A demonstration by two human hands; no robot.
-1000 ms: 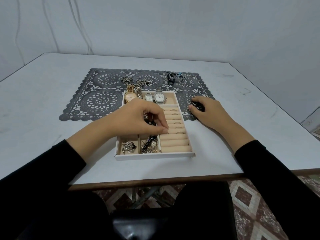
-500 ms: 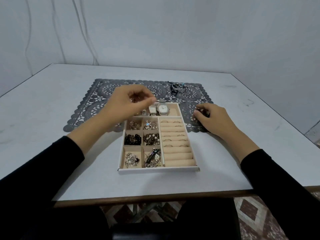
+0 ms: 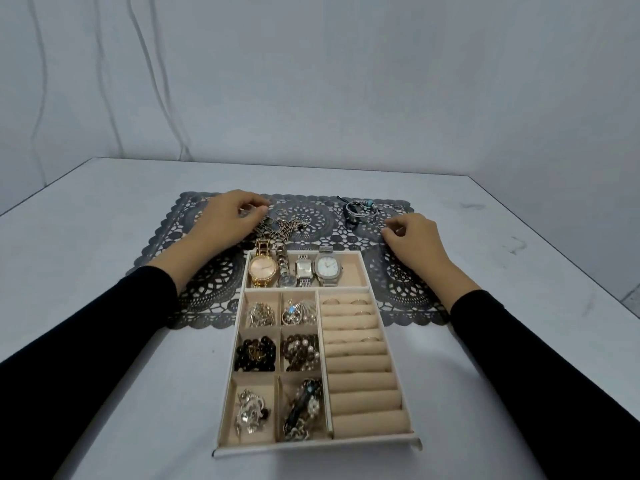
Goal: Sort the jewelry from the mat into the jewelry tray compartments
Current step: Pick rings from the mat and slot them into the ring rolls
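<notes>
A bare pale grey wall (image 3: 346, 81) stands behind a white table (image 3: 104, 306); across the table's far half lies a dark grey lace-patterned mat (image 3: 398, 282), and a rectangular beige-lined jewelry tray with a white rim (image 3: 311, 445) sits in front of me, its far end on the mat and its near end on the table. The tray's far compartment holds a round rose-gold watch (image 3: 263, 268), a square silver watch (image 3: 304, 270) and a silver watch with a pale dial (image 3: 327, 266), side by side, with another watch wedged between the first two; the padded ring rolls (image 3: 360, 375) down the right side carry a few thin rings in their far slots; the six small compartments on the left hold a gold tangle, a brooch with a blue stone (image 3: 298, 311), black beads (image 3: 256, 353), brown and pearl beads, silver pieces and a dark bracelet with pearls (image 3: 304, 410).

On the mat beyond the tray lie a tangle of bronze chains (image 3: 282, 226) and, well to its right, a bundle of dark cord bracelets with a turquoise bead (image 3: 360, 211). My left grip (image 3: 228, 220) rests curled on the mat at the chains' left edge, fingertips touching them; I cannot tell whether it has closed on any. My right grip (image 3: 412, 237) is curled on the mat just right of the bundle; whether it pinches anything I cannot tell. Both my sleeves are black.
</notes>
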